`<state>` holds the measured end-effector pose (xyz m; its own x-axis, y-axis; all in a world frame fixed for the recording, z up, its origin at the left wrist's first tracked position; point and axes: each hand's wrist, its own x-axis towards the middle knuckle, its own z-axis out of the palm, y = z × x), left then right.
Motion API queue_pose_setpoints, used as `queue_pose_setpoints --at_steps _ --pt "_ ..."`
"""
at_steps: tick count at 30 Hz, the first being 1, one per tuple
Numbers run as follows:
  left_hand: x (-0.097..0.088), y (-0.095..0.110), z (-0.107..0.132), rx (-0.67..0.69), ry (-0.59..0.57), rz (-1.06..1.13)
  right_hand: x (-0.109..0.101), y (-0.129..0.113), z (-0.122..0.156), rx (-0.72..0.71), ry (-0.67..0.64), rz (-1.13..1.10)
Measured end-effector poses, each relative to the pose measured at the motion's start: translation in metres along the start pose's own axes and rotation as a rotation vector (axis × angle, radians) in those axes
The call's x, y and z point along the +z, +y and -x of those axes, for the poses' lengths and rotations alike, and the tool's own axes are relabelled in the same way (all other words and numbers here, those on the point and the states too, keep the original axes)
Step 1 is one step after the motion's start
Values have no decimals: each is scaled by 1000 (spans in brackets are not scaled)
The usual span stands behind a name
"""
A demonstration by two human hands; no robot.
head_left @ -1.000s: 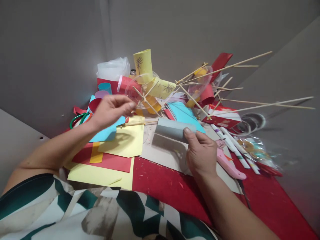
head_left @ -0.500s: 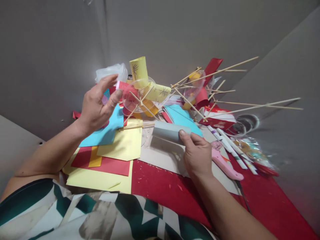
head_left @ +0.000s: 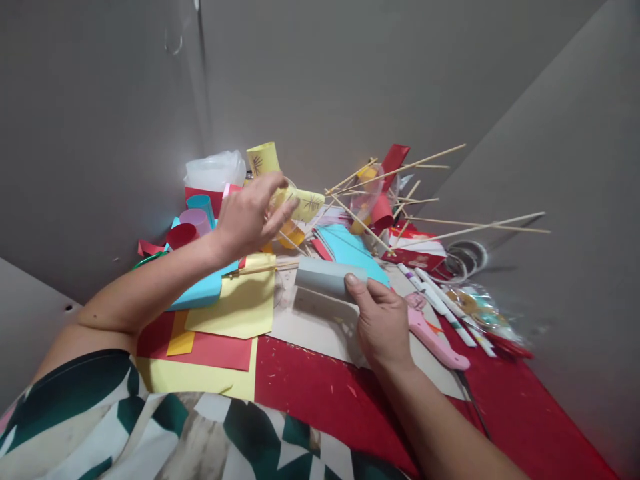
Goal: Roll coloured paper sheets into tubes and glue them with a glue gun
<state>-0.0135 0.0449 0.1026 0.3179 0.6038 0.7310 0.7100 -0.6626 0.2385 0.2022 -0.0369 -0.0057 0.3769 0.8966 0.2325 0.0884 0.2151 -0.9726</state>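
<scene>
My right hand (head_left: 383,317) holds a rolled grey-blue paper tube (head_left: 327,277) by its right end, thumb on top. The tube lies roughly level above the pale board. My left hand (head_left: 257,210) is raised, its thumb and fingers apart. It is in front of a craft of yellow paper tubes (head_left: 307,207) with drawn dark lines, a clear round plastic piece and thin sticks. Part of that craft is hidden behind the hand, and I cannot tell whether the fingertips touch it.
Yellow paper (head_left: 245,300) and red paper (head_left: 220,347) lie at the left. Coloured paper tubes (head_left: 195,220) stand behind my left forearm. A second craft with long wooden sticks (head_left: 480,227) spreads at the right. Markers (head_left: 440,300) and a pink glue gun (head_left: 437,340) lie nearby.
My left hand has moved right, in front of the yellow-tube craft, uncovering the coloured tubes at the left. My right hand keeps hold of the paper tube. The view has shifted slightly.
</scene>
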Motion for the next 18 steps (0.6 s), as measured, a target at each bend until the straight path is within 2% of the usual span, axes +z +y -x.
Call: queue_pose_setpoints --at_steps 2,4,6,8,10,12,15,18 --pt "2 12 18 7 -66 190 -1 0 0 -6 13 -8" --pt "8 22 37 -88 -166 394 -1 -1 0 -33 45 -22" --pt "17 26 52 -249 -174 622 -1 -2 1 -68 84 -15" --pt "29 27 61 -470 -181 871 -1 -3 1 -95 121 3" --pt "40 26 66 -674 -266 1074 -1 -3 1 -103 136 -2" --pt "50 27 70 -798 -368 1230 1 -2 1 -90 119 -34" --pt "62 29 78 -829 -481 1367 2 0 0 -54 56 -48" --pt "70 28 87 -824 -543 1422 4 1 0 -32 -19 -29"
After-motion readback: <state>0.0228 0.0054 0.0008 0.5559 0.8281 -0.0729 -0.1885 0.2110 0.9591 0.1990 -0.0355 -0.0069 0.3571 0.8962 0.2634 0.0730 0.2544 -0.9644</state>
